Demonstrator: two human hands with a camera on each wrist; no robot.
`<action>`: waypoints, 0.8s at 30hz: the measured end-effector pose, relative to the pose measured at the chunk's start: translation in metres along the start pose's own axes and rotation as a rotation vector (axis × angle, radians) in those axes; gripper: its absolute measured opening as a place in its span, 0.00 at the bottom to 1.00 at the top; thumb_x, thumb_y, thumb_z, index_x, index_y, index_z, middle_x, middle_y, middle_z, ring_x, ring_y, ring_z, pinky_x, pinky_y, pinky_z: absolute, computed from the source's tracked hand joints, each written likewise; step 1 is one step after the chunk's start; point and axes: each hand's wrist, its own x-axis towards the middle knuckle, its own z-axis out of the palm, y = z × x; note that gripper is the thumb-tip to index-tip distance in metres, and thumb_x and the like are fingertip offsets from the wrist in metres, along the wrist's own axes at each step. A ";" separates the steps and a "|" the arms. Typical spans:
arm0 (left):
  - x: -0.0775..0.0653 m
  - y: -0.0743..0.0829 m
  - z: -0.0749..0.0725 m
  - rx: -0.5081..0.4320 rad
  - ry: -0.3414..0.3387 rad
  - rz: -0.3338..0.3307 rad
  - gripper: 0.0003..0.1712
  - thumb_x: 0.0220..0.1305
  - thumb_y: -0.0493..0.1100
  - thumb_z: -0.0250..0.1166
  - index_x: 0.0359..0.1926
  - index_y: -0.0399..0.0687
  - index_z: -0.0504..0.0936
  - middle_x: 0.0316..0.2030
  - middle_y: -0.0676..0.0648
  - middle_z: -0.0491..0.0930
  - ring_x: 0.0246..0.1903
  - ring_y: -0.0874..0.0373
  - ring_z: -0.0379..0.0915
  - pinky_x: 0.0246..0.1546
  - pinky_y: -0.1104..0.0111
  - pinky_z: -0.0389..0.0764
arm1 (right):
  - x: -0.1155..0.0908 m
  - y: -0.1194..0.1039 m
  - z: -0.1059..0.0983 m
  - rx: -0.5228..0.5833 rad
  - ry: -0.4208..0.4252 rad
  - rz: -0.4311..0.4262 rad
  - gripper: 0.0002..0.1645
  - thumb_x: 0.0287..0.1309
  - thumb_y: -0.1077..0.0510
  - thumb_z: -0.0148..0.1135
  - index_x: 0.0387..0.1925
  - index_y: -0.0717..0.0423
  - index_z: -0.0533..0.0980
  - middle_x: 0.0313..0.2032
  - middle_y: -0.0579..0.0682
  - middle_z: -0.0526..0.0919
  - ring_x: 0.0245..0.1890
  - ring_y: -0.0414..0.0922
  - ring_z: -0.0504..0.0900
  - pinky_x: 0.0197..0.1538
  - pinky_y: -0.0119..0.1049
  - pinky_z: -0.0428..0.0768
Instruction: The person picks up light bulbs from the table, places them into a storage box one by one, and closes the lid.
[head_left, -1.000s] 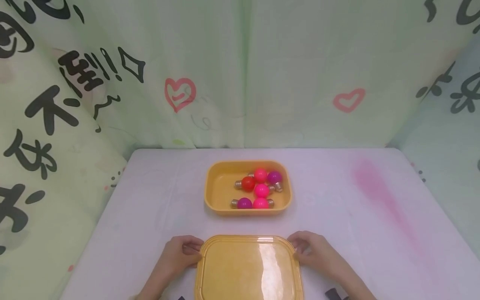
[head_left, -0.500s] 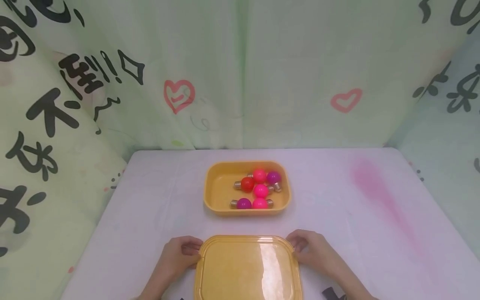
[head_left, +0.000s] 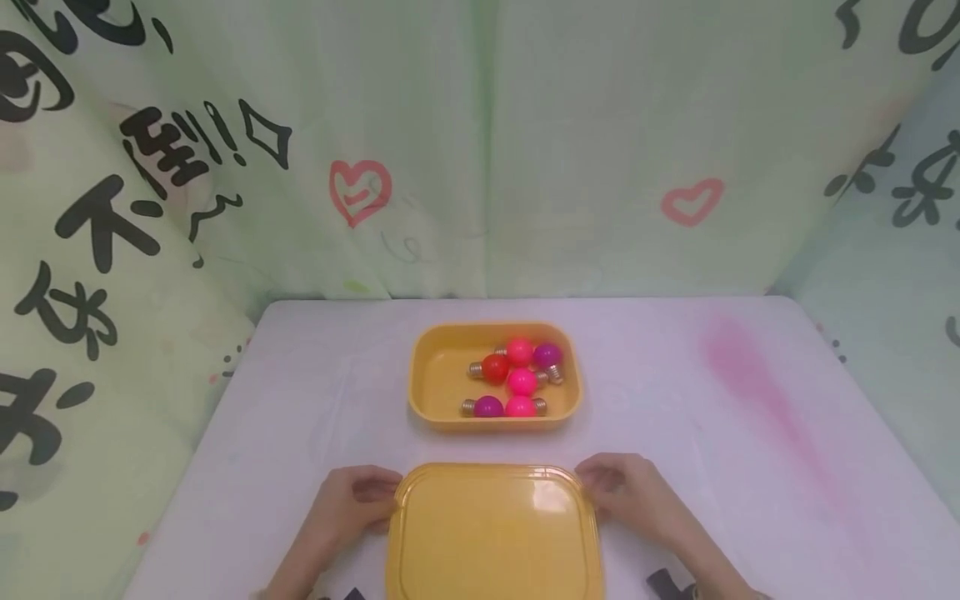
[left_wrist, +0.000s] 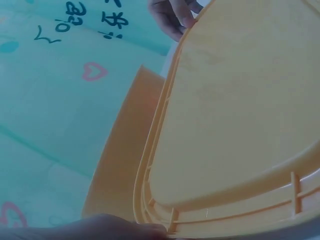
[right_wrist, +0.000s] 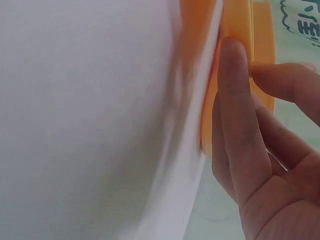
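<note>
A yellow plastic lid point(head_left: 495, 533) with a raised rim is at the bottom centre of the head view. My left hand point(head_left: 352, 504) grips its far left corner, and my right hand point(head_left: 626, 492) pinches the far right corner. In the left wrist view the ribbed underside of the lid point(left_wrist: 240, 100) shows, so it is raised off the table. Thumb and fingers of the right hand point(right_wrist: 260, 155) hold the lid's edge in the right wrist view. Beyond the lid stands a yellow box point(head_left: 442, 375) with several pink, red and purple light bulbs point(head_left: 522, 382) in it.
White cloth point(head_left: 675, 400) with a pink stain covers the table. A pale green curtain point(head_left: 577, 150) with black writing and red hearts surrounds the back and sides. A dark strap point(head_left: 663, 583) shows near the right wrist.
Both hands have moved slightly away from the body with the lid, and its glare has shrunk as its tilt changed. The box and bulbs have not moved.
</note>
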 end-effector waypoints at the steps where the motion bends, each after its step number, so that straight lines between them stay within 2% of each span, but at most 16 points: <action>1: 0.001 0.002 -0.001 0.003 0.011 -0.009 0.17 0.51 0.28 0.71 0.45 0.33 0.85 0.35 0.41 0.87 0.33 0.54 0.84 0.29 0.64 0.87 | 0.001 -0.001 -0.001 0.024 -0.010 0.012 0.13 0.56 0.65 0.66 0.44 0.63 0.82 0.29 0.48 0.85 0.28 0.40 0.82 0.29 0.30 0.83; 6: 0.001 0.012 -0.004 0.002 0.059 -0.076 0.17 0.50 0.29 0.71 0.45 0.36 0.85 0.36 0.43 0.87 0.33 0.54 0.84 0.31 0.62 0.87 | 0.003 -0.005 -0.005 0.037 -0.024 0.021 0.12 0.60 0.62 0.65 0.45 0.63 0.82 0.32 0.49 0.87 0.28 0.42 0.84 0.31 0.30 0.83; 12: 0.002 0.024 -0.007 0.011 0.115 -0.141 0.18 0.50 0.31 0.69 0.45 0.40 0.86 0.37 0.46 0.87 0.33 0.55 0.84 0.32 0.62 0.87 | 0.005 -0.013 -0.010 0.002 0.020 0.025 0.12 0.61 0.58 0.66 0.45 0.60 0.83 0.34 0.48 0.88 0.30 0.41 0.83 0.34 0.29 0.82; 17: 0.003 0.029 -0.008 -0.011 0.134 -0.118 0.17 0.50 0.30 0.69 0.44 0.40 0.86 0.37 0.46 0.87 0.33 0.55 0.83 0.32 0.62 0.87 | 0.004 -0.016 -0.011 0.027 0.077 0.007 0.11 0.62 0.58 0.66 0.44 0.60 0.83 0.38 0.51 0.88 0.33 0.41 0.85 0.33 0.29 0.84; 24: 0.003 0.041 -0.012 -0.045 0.152 -0.057 0.16 0.51 0.30 0.67 0.43 0.42 0.87 0.38 0.46 0.87 0.33 0.55 0.83 0.33 0.62 0.88 | 0.004 -0.024 -0.019 0.093 0.130 -0.037 0.13 0.62 0.58 0.66 0.45 0.62 0.82 0.39 0.55 0.88 0.24 0.40 0.84 0.29 0.33 0.85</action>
